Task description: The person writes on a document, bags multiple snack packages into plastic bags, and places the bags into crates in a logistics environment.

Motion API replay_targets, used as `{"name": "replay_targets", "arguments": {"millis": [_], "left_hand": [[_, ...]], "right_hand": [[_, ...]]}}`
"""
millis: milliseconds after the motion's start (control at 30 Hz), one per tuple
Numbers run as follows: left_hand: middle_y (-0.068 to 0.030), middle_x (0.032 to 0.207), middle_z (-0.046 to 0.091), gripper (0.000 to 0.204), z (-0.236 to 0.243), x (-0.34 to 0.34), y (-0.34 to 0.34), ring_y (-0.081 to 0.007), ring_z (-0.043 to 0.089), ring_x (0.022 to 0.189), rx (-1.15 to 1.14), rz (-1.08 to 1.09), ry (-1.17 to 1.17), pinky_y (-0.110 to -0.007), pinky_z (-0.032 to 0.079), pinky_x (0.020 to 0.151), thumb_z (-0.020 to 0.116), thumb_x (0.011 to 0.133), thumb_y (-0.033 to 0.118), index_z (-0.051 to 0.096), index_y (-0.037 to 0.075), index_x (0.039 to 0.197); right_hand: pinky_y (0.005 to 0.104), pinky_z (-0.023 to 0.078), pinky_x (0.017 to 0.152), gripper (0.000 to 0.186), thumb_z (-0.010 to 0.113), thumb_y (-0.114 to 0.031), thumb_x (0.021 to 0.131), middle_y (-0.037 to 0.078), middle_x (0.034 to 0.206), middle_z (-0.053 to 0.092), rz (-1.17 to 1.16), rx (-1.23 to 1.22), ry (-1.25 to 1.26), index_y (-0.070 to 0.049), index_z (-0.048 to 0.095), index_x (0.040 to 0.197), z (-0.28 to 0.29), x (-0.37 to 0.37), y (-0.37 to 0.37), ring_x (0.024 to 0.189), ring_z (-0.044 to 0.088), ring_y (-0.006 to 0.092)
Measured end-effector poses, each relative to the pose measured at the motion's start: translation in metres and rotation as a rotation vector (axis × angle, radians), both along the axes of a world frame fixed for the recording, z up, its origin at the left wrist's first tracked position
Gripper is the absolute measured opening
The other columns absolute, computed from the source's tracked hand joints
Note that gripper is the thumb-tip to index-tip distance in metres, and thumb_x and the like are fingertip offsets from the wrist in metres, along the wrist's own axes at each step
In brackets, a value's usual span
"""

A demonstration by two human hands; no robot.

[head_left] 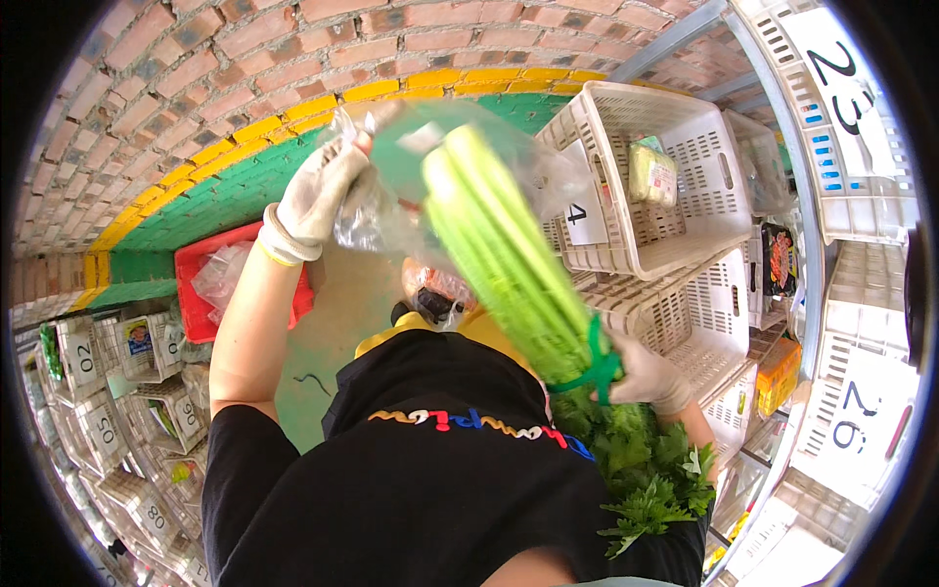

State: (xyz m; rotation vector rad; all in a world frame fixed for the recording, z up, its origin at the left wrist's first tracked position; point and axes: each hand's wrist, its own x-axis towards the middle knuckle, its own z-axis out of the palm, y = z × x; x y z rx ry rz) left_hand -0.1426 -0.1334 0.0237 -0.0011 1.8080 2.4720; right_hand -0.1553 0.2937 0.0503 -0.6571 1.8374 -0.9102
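Black cloth of the shirt (440, 479) lies nearest the camera, and beyond it both gloved hands are at work on a bundle of celery and a clear plastic bag. The left hand (323, 191) has its fingers pinched closed on a gathered edge of the clear plastic bag (367, 223), whose film spreads rightward from those fingertips toward the celery's cut end. The right hand (648, 377) is curled around the celery (504, 254) from its right side, close to the green tie (593, 370); its fingertips are hidden behind the stalks. From these fingers the pale stalks slant up and left toward the left hand, while the leaves (650, 479) hang just below the right fingers. As far as can be judged, the bundling is done and the bagging is only partly under way: film overlaps the pale end, but whether that end is inside or merely in front of the plastic cannot be told. The leafy end is outside the film, and no closure of the bag shows. Ahead of the right fingers stands a white crate (626, 112) holding a packet (652, 174); a red crate (201, 323) sits left of and below the left fingers.
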Motion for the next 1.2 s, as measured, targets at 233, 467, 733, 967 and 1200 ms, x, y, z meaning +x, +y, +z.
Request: {"name": "replay_targets", "arguments": {"millis": [233,467,733,967,1200], "left_hand": [[-0.0117,0.105,0.059,0.035,-0.012,0.095,0.011,-0.0069,0.052,0.088,0.088,-0.742,0.014,-0.023,0.043,0.075,0.043,0.095,0.015,0.049,-0.004,0.124],[0.0043,0.064,0.048,0.027,-0.194,0.032,0.018,-0.0048,0.041,0.058,-0.37,0.238,-0.485,-0.022,0.036,0.052,0.045,0.095,0.018,0.061,0.0,0.107],[-0.0128,0.092,0.063,0.027,-0.45,0.024,0.11,-0.0208,0.059,0.083,-0.349,0.092,-0.82,-0.032,0.046,0.074,0.047,0.091,0.012,0.055,0.003,0.115],[-0.0158,0.084,0.062,0.026,-0.53,0.016,0.141,-0.0342,0.058,0.077,-0.487,-0.11,-0.739,-0.039,0.046,0.068,0.045,0.089,0.025,0.054,0.009,0.108],[-0.0115,0.097,0.063,0.029,-0.543,-0.004,0.114,-0.0334,0.058,0.086,-0.425,-0.108,-0.956,-0.04,0.046,0.076,0.04,0.09,0.032,0.055,0.015,0.108]], "right_hand": [[0.0324,0.048,0.079,0.08,0.071,-0.022,0.071,0.011,0.113,0.053,-0.148,-0.166,-0.5,0.0,0.03,0.135,-0.081,-0.04,-0.115,0.09,0.057,0.0196],[0.0361,0.045,0.085,0.066,0.06,-0.024,0.079,0.013,0.12,0.049,-0.582,0.096,-0.666,-0.003,0.031,0.135,-0.327,-0.058,-0.155,0.1,0.052,0.0263],[0.0403,0.041,0.092,0.052,0.047,-0.027,0.089,0.014,0.127,0.045,-0.868,0.375,-0.699,-0.007,0.033,0.135,-0.605,0.007,-0.109,0.11,0.046,0.0339],[0.0416,0.041,0.09,0.039,0.043,-0.03,0.091,0.017,0.122,0.046,-0.442,0.278,-0.038,-0.008,0.041,0.124,-0.544,0.052,-0.082,0.106,0.046,0.0389],[0.0348,0.046,0.079,0.033,0.056,-0.029,0.085,0.012,0.099,0.064,-0.159,0.216,-0.445,-0.003,0.061,0.104,-0.111,-0.15,-0.037,0.093,0.06,0.0226]]}}
